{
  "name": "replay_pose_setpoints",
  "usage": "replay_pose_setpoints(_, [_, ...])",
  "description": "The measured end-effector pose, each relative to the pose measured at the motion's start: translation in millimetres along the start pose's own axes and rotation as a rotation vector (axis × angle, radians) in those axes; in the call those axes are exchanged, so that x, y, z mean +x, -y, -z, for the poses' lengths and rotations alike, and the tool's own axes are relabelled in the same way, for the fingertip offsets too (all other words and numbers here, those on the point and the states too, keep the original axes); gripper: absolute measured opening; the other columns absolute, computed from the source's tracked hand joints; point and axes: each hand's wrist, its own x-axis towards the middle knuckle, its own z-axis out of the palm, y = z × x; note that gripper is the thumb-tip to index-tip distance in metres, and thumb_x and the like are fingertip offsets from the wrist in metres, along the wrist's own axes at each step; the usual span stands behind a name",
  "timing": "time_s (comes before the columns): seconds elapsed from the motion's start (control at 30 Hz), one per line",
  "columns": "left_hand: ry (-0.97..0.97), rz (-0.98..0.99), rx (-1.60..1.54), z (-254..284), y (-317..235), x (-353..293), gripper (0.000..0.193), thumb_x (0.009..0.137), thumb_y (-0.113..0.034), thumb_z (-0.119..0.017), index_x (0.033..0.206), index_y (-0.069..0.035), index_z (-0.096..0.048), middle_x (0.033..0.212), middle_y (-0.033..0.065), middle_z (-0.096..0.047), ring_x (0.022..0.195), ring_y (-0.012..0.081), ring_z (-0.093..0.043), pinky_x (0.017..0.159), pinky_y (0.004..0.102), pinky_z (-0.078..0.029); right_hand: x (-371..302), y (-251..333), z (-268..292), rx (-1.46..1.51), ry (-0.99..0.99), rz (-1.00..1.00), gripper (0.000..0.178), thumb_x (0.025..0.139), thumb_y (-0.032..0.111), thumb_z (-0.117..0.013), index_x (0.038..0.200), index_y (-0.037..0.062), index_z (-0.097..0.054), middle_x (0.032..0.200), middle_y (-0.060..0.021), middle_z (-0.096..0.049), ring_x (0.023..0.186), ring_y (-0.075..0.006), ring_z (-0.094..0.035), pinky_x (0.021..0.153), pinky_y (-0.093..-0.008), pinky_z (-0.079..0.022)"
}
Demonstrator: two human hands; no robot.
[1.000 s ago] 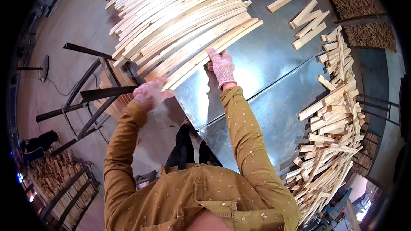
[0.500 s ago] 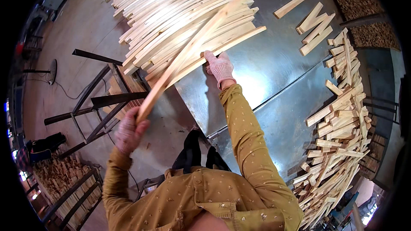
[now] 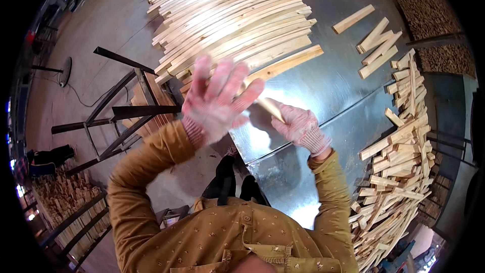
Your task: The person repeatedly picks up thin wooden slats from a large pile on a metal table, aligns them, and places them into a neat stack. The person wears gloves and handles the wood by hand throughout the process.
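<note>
My right hand (image 3: 302, 127), in a pale knitted glove, grips one end of a wooden strip (image 3: 271, 108) above the metal table (image 3: 288, 88). The rest of that strip runs behind my left hand (image 3: 218, 100), which hides it. Gloved in pinkish knit, my left hand is raised with its fingers spread and slightly blurred. Beyond both hands lies a wide row of wooden strips (image 3: 232, 25), side by side on the table. At the row's near edge, one strip (image 3: 293, 63) lies a little apart from the others.
Several short wood pieces (image 3: 379, 45) lie on the table's right part. A long heap of offcuts (image 3: 399, 151) lines the right side. At left stands a dark metal frame (image 3: 126, 111) with boards behind it. A crate of wood pieces (image 3: 70, 212) sits lower left.
My left hand has risen rightward from the strip's near end and opened. My right hand has moved from the row's edge toward me and right, now holding a strip.
</note>
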Motion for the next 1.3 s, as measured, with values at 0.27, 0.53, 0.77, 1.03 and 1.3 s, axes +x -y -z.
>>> replay_pose_setpoints(0.27, [0.823, 0.373, -0.199, -71, 38, 39, 0.032, 0.098, -0.037, -0.051, 0.11, -0.009, -0.057, 0.109, 0.0143, -0.065, 0.096, 0.0307, -0.068, 0.075, 0.0457, -0.057, -25, -49, 44, -0.332, -1.215, 0.059, 0.057, 0.086, 0.017, -0.075, 0.139, 0.0111, -0.057, 0.127, -0.0128, -0.065, 0.116, -0.0282, -0.063, 0.099, -0.0373, -0.051])
replay_pose_setpoints(0.53, [0.597, 0.457, 0.079, -152, 104, 46, 0.053, 0.094, -0.033, -0.057, 0.14, -0.009, -0.045, 0.12, 0.0127, -0.061, 0.109, 0.0298, -0.063, 0.088, 0.0443, -0.053, -3, -80, -91, 0.086, -0.732, -0.364, 0.061, 0.09, 0.029, -0.068, 0.143, 0.0066, -0.049, 0.135, -0.0208, -0.056, 0.127, -0.0356, -0.054, 0.108, -0.0425, -0.045])
replay_pose_setpoints(0.77, [0.295, -0.112, -0.215, -150, 26, 38, 0.041, 0.086, -0.03, -0.064, 0.121, -0.011, -0.057, 0.113, 0.0115, -0.053, 0.103, 0.0273, -0.053, 0.087, 0.0434, -0.044, 123, -53, -121, -0.873, -0.91, -1.021, 0.043, 0.096, 0.028, -0.057, 0.13, 0.0016, -0.056, 0.111, -0.0139, -0.064, 0.101, -0.0294, -0.06, 0.083, -0.0384, -0.051])
replay_pose_setpoints(1.03, [0.377, -0.371, 0.328, -134, 47, -38, 0.066, 0.092, -0.064, -0.055, 0.136, -0.015, -0.056, 0.126, 0.0231, -0.054, 0.115, 0.0415, -0.053, 0.096, 0.0577, -0.041, 152, -93, -113, -0.092, -0.597, -0.975, 0.075, 0.086, 0.019, -0.063, 0.152, 0.007, -0.029, 0.145, -0.0177, -0.045, 0.122, -0.0339, -0.058, 0.094, -0.0409, -0.054])
replay_pose_setpoints(1.3, [0.235, -0.426, 0.388, -136, 36, -23, 0.053, 0.084, -0.057, -0.063, 0.126, -0.024, -0.061, 0.113, 0.0146, -0.061, 0.089, 0.0338, -0.059, 0.081, 0.0534, -0.046, -47, -17, -23, 1.161, -0.596, -0.826, 0.067, 0.079, 0.012, -0.067, 0.138, 0.0031, -0.037, 0.121, -0.0202, -0.064, 0.114, -0.0307, -0.064, 0.09, -0.0445, -0.054])
